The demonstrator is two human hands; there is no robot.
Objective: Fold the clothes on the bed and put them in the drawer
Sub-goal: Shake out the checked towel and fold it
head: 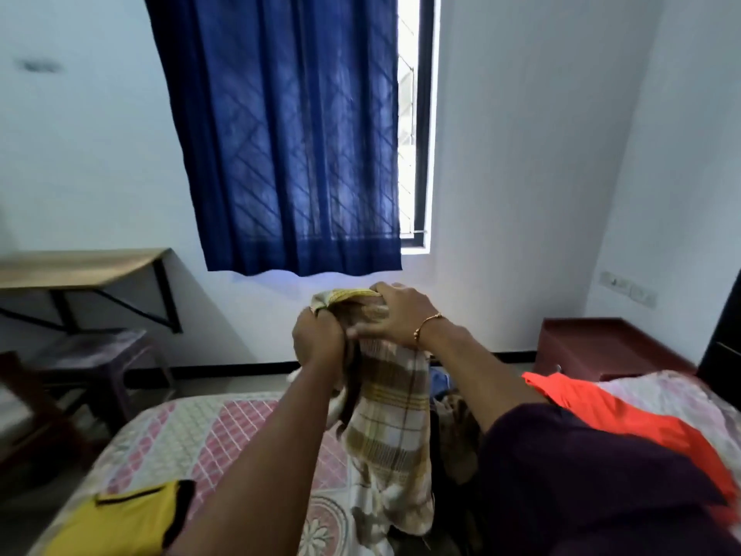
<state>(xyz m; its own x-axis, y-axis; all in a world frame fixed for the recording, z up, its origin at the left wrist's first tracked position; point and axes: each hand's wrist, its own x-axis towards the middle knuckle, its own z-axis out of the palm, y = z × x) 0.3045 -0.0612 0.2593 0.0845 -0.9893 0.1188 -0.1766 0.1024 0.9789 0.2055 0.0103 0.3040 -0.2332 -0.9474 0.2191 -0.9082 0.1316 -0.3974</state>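
I hold a brown, white and yellow checked cloth (391, 411) up in the air above the bed (208, 427). My left hand (318, 341) grips its upper left part. My right hand (395, 315) grips the top edge beside it, fingers curled over the fabric. The cloth hangs down between my forearms, its lower end reaching the bed. A yellow garment with black trim (128, 519) lies at the bed's near left corner. An orange garment (625, 419) and a dark pile of clothes (461, 435) lie on the right of the bed.
A wooden desk (80, 266) with a plastic chair (88, 355) under it stands at the left wall. A reddish-brown bedside cabinet (601, 347) stands at the right. A blue curtain (288, 134) covers the window ahead. My dark sleeve (581, 475) fills the lower right.
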